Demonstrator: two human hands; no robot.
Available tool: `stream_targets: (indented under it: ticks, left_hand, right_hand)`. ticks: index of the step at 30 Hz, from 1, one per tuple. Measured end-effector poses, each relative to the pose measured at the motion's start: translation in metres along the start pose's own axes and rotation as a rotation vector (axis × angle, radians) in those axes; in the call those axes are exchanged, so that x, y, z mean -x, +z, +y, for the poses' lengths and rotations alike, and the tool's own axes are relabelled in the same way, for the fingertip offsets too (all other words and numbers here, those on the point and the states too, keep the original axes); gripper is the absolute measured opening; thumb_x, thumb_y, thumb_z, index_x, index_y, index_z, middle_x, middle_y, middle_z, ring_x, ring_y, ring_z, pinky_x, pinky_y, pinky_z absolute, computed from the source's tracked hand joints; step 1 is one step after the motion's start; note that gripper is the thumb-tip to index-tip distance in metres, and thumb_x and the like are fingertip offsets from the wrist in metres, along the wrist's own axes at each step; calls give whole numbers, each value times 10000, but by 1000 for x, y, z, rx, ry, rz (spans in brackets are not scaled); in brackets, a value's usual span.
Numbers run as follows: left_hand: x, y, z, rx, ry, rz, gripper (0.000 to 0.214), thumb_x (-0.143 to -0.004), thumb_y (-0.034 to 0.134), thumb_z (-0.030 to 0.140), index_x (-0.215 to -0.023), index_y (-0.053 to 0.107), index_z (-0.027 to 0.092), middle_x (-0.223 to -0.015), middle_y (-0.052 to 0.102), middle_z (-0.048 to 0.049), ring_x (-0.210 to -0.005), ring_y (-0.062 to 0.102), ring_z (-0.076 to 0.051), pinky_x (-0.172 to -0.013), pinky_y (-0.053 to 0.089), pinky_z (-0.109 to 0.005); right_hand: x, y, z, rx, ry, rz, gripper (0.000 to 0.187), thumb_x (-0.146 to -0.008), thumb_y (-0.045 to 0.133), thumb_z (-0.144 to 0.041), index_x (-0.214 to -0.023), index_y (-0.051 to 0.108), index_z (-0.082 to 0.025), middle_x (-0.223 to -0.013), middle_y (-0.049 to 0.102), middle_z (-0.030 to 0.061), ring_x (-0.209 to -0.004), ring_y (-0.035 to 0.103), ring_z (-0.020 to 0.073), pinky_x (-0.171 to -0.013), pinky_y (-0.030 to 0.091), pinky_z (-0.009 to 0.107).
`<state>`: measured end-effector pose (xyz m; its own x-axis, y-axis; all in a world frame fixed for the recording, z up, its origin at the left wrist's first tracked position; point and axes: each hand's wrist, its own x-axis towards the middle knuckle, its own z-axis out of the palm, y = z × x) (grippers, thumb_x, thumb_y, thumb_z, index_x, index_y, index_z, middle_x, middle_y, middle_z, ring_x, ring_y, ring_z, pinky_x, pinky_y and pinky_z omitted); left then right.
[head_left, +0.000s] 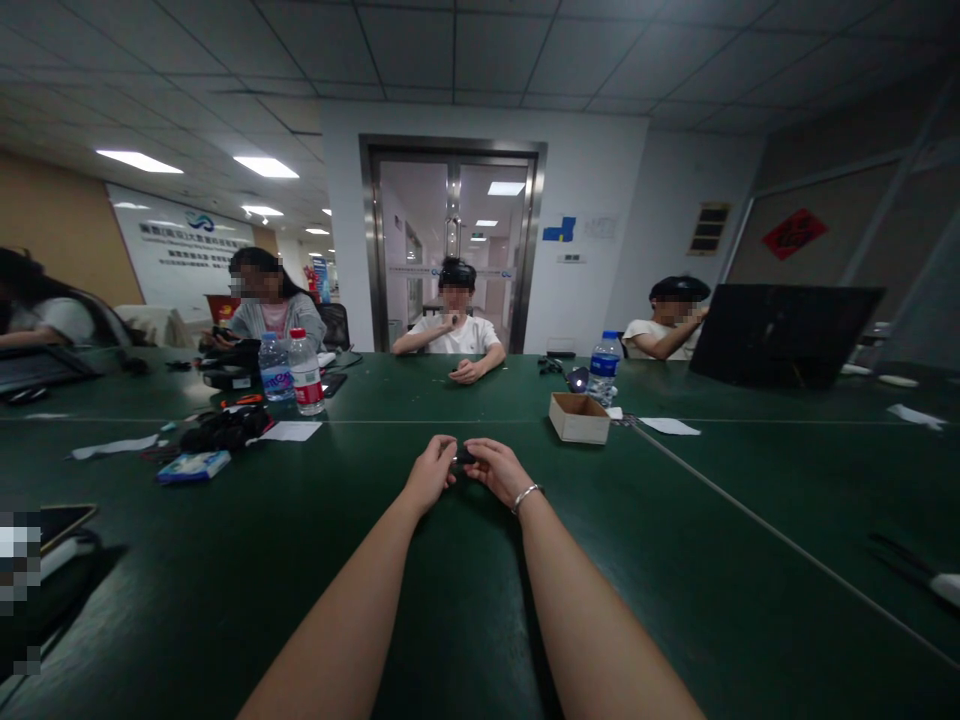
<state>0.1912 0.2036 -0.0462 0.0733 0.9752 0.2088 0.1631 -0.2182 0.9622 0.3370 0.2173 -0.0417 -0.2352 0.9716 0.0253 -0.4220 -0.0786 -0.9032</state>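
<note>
Small dark object (465, 455) sits at twelve o'clock from the wearer, between the two hands above the green table (637, 600). The left hand (431, 477) has its fingertips drawn in at the object's nine o'clock end; the right hand (495, 470) pinches the three o'clock end, thumb and fingers nearly together. It may be black plastic, though it is too small and dim to be sure. A silvery bracelet (527, 498) circles the right wrist. Toward two o'clock from the hands stands an open box (581, 432), a blue-capped bottle (604, 368) just beyond. Toward ten o'clock stands a red-capped bottle (306, 375); at twelve sits a person in white (469, 335).
</note>
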Motion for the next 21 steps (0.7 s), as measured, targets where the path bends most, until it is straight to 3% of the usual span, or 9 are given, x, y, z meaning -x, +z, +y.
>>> stream_targets:
  ticks: [2,6,11,15,21]
  left_hand:
    - [0,1,-1,-10,24,-24,322,-785,467,389,-1039,474,193,-705,526,11,-449,471,-59,-392,316,-150]
    - [-1,3,-2,-22,33,-47,341,-816,390,434,-974,512,158,-562,476,32,-406,418,-62,-395,308,-158]
    - [0,1,-1,-24,54,-2,353,-749,534,345,-1059,471,188,-723,517,14,-463,484,-58,-408,332,-155]
    - [1,0,0,-34,71,-60,310,-791,459,417,-947,522,157,-605,491,25,-439,473,-69,-410,340,-163]
    - [3,0,2,-4,79,13,354,-725,572,349,-1030,497,185,-772,538,-5,-495,524,-67,-425,356,-156]
  right_hand:
    - [0,0,0,-5,-4,3,110,-693,650,-110,-792,604,-106,-642,608,45,-511,568,109,-485,494,196]
    - [1,2,-2,5,3,2,100,-685,650,-100,-774,604,-113,-631,607,38,-501,561,104,-484,496,197]
    - [3,3,-4,3,18,36,72,-710,601,-80,-770,606,-119,-614,602,35,-524,579,121,-482,496,200]
    - [0,1,-2,-3,5,20,83,-704,610,-81,-779,604,-114,-652,614,50,-535,581,123,-495,500,211]
    - [-2,-1,-1,-20,12,28,90,-701,607,-77,-780,605,-120,-651,610,48,-545,582,129,-512,508,226]
